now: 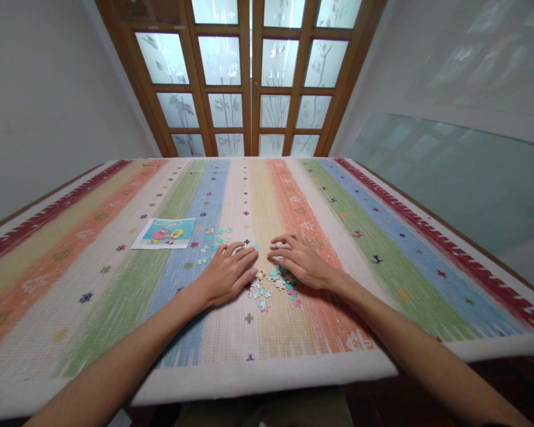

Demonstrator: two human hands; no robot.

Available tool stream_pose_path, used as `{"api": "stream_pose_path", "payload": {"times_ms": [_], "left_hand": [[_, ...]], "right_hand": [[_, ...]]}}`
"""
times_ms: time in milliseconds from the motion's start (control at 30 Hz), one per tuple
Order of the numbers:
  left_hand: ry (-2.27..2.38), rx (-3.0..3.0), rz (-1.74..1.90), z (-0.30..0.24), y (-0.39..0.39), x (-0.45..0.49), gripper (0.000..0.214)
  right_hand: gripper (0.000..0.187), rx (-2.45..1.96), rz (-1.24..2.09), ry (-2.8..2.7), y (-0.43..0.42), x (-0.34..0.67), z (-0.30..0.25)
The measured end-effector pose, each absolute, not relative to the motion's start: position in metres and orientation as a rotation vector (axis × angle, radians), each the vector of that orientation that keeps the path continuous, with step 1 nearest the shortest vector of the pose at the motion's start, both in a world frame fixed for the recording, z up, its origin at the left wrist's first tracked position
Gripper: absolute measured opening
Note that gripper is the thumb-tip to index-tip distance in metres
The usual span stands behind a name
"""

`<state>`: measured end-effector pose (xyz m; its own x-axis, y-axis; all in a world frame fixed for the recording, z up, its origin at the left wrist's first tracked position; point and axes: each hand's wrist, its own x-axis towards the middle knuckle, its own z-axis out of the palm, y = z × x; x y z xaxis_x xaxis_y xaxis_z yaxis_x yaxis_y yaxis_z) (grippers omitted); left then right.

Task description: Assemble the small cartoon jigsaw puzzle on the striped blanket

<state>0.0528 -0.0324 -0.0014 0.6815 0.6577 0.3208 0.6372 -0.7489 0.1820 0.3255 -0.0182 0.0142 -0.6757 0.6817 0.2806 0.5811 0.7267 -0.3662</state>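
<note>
Puzzle pieces (271, 287) lie in a loose heap near the middle of the cloth (382, 267), between the hands. They are tiny, flat, teal, pink and white, with a few more strewn far-left toward the picture (164, 232). The left hand (229, 273) and right hand (300, 261) rest palm-down, fingertips nearly meeting, grasping nothing — seemingly penning the heap in.

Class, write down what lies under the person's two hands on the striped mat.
Loose puzzle pieces show between and just below the left hand and right hand, both flat on the striped mat. Anything directly under the palms is covered.
</note>
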Motion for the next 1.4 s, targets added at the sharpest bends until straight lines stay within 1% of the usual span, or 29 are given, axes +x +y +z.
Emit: {"api": "stream_pose_path", "payload": {"times_ms": [167, 333, 467, 633, 733, 933, 1033, 1267, 1400], "left_hand": [[1.305, 2.800, 0.565, -0.004, -0.022, 0.040, 0.039], [1.394, 2.754, 0.601, -0.003, -0.018, 0.035, 0.033], [1.419, 2.755, 0.612, -0.004, -0.019, 0.035, 0.032], [1.354, 2.812, 0.690, -0.002, -0.021, 0.036, 0.034], [1.219, 2.839, 0.718, 0.002, -0.024, 0.039, 0.035], [0.846, 2.824, 0.613, 0.006, -0.039, 0.055, 0.031], [0.753, 2.821, 0.568, 0.005, -0.044, 0.061, 0.031], [0.817, 2.861, 0.557, 0.002, -0.041, 0.061, 0.034], [0.939, 2.925, 0.493, 0.001, -0.035, 0.063, 0.045]], "right_hand": [[0.034, -0.977, 0.377, -2.538, -0.020, 0.325, 0.019], [0.026, -0.972, 0.435, -2.504, -0.016, 0.328, 0.024], [0.025, -0.857, 0.529, -2.560, -0.016, 0.331, 0.027], [0.028, -0.805, 0.553, -2.610, -0.016, 0.330, 0.026], [0.031, -0.831, 0.521, -2.626, -0.016, 0.330, 0.025], [0.035, -0.880, 0.437, -2.651, -0.015, 0.329, 0.021], [0.038, -0.899, 0.417, -2.609, -0.014, 0.331, 0.018], [0.039, -0.947, 0.349, -2.443, -0.008, 0.336, 0.015], [0.036, -0.934, 0.327, -2.454, -0.008, 0.335, 0.013]]}}
